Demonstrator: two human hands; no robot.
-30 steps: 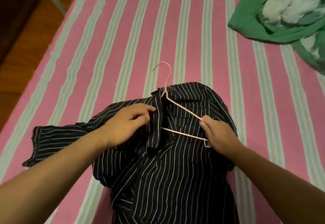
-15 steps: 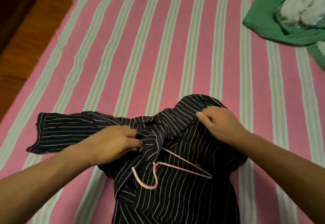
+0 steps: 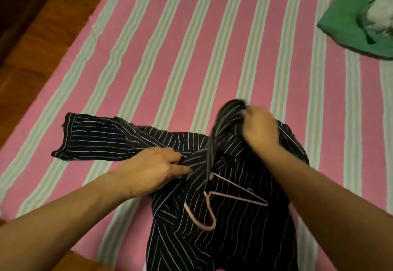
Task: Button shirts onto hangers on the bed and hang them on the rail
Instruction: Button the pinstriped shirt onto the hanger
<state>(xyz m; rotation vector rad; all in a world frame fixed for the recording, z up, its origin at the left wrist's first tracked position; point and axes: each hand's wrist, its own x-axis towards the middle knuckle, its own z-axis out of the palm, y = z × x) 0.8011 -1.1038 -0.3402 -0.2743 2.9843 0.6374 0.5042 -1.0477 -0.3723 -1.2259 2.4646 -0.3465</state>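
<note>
Right hand (image 3: 260, 131) grips shirt (image 3: 244, 217) collar; left hand (image 3: 157, 169) pinches front. Hanger (image 3: 214, 205) loose, 6 o'clock of right hand, hook toward person.

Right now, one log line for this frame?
left hand: grips shirt | right hand: lifts collar | hanger: loose on shirt | bed

hanger (image 3: 230, 201) on shirt (image 3: 234, 217), shirt on bed (image 3: 191, 47); cloth heap (image 3: 361, 15) far right

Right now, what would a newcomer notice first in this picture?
A black pinstriped shirt lies crumpled on the near part of the pink striped bed, with a pink hanger on top of it. The left hand and right hand both grip its fabric. A green garment lies far right.
</note>
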